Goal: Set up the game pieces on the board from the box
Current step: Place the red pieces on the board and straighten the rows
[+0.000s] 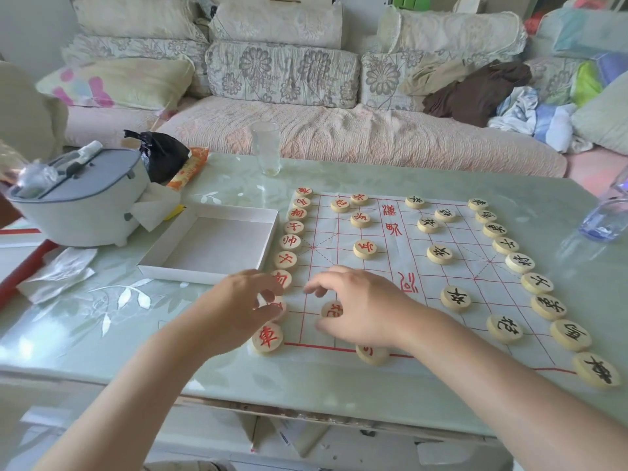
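Nudging each disc squarely onto its line crossing seems to be what this step asks, since the board (407, 277) looks nearly full and the box (217, 246) at its nine o'clock shows only its bare floor.

In the head view, the left hand (243, 309) reaches to the board's seven o'clock corner. Its thumb and curled fingers pinch a red piece (278, 305) in the back row, with the red chariot (267, 338) at that piece's six o'clock. It would be best to slide it flat, character up, without bumping its neighbours.

The right hand (363, 309) arches palm-down at three o'clock of the left, fingers loosely spread over the red cannon (331, 310). The thumb lies at the cannon's six o'clock and the forefinger at its eleven. Whether any pad truly touches it I cannot tell. Another disc (372, 354) peeks from beneath that wrist at the board's near edge and probably wants placing too.
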The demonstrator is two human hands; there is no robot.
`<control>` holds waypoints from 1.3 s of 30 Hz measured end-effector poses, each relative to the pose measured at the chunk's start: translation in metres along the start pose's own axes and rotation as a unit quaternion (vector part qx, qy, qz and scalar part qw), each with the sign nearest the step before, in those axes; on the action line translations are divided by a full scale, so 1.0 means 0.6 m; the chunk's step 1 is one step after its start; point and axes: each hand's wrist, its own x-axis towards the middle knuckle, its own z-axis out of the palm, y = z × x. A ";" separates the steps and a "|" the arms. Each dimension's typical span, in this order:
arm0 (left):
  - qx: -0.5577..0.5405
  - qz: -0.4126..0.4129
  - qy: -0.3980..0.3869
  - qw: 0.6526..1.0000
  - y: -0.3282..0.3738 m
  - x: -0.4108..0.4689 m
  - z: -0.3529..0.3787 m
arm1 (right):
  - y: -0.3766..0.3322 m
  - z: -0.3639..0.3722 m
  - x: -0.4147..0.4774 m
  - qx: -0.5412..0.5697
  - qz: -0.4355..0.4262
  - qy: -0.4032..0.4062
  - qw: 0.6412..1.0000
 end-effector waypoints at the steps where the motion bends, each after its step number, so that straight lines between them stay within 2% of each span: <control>1: 0.005 -0.008 -0.010 1.000 -0.005 -0.012 -0.001 | -0.012 0.007 0.000 -0.004 -0.008 -0.012 1.000; 5: 0.031 -0.038 -0.052 0.997 -0.023 -0.044 -0.001 | -0.049 0.040 0.002 -0.017 -0.031 -0.034 0.999; 8: 0.035 -0.049 -0.066 0.996 -0.033 -0.056 -0.002 | -0.064 0.060 0.011 -0.020 -0.025 -0.002 0.999; 13: 0.046 -0.064 -0.034 0.996 -0.030 -0.071 0.008 | -0.084 0.083 0.020 -0.025 -0.009 0.025 0.999; 16: 0.062 -0.061 -0.010 0.996 -0.028 -0.073 0.015 | -0.086 0.085 0.019 -0.039 -0.004 0.008 0.999; 22: 0.016 -0.050 -0.046 0.998 -0.041 -0.076 0.009 | -0.076 0.073 0.012 -0.043 0.017 -0.029 0.998; 28: 0.027 -0.076 0.009 0.997 -0.018 -0.073 0.024 | -0.078 0.079 0.010 -0.010 0.006 -0.022 1.000; 34: -0.023 -0.051 -0.017 0.998 -0.029 -0.071 0.017 | -0.069 0.075 0.009 0.016 0.021 -0.022 0.999; 39: -0.016 -0.084 0.000 0.996 -0.031 -0.067 0.022 | -0.076 0.078 0.011 0.028 0.009 0.001 1.000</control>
